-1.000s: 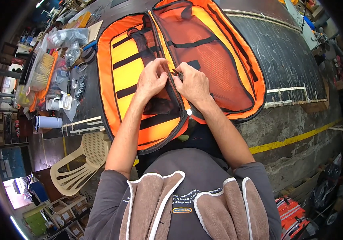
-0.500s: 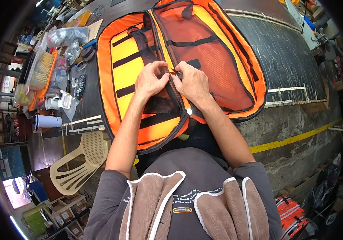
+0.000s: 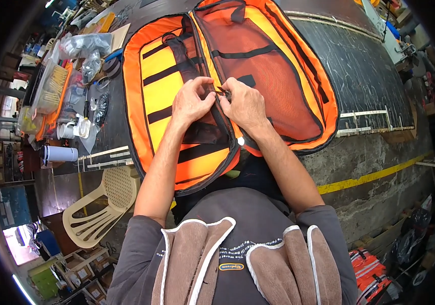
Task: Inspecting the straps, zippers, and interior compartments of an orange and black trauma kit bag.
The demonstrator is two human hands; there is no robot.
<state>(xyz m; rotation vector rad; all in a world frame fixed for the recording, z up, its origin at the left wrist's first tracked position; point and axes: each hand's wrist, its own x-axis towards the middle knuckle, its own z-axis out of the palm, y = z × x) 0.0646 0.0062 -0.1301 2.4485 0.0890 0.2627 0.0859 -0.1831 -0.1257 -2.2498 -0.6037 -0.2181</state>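
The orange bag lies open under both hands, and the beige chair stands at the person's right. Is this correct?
Wrong side: the head view shows the beige chair at the person's left. The orange bag does lie open under the left hand and right hand.

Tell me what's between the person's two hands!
In the head view, the yellow middle strip of the orange bag runs between the left hand and the right hand. A small dark tool in the right hand pokes in too.
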